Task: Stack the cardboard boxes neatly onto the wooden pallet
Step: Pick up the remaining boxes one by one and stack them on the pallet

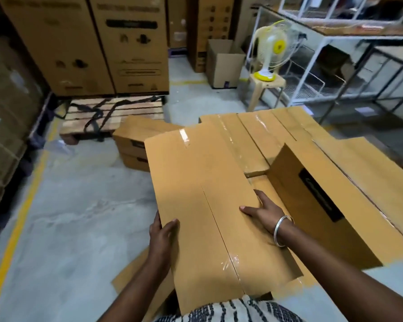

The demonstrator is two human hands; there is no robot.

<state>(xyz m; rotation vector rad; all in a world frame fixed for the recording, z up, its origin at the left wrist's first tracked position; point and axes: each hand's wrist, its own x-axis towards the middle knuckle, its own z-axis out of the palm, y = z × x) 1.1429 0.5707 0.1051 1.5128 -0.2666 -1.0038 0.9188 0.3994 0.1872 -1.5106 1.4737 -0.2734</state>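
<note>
A long, flat cardboard box (pixel 209 205) was held at waist height, its long axis running from the body away toward the upper left, a taped seam following that axis. Its left edge was gripped by the left hand (pixel 162 235), thumb on top and fingers curled underneath; its right edge was gripped by the right hand (pixel 263 211), thumb on top, a metal bangle (pixel 280 231) worn on the wrist. Just to the right, one similar box (pixel 316 205) stood on its side on a row of at least three taped boxes (pixel 265 126) laid flat side by side. Further off, two boxes (pixel 132 142) were stacked on the floor beside one wooden pallet (pixel 116 112), over which black straps (pixel 98 115) were draped. Beyond were seen two tall printed cartons (pixel 86 43), one open box (pixel 223 63), and one yellow fan (pixel 271 49) on a stool (pixel 265 87).
</note>
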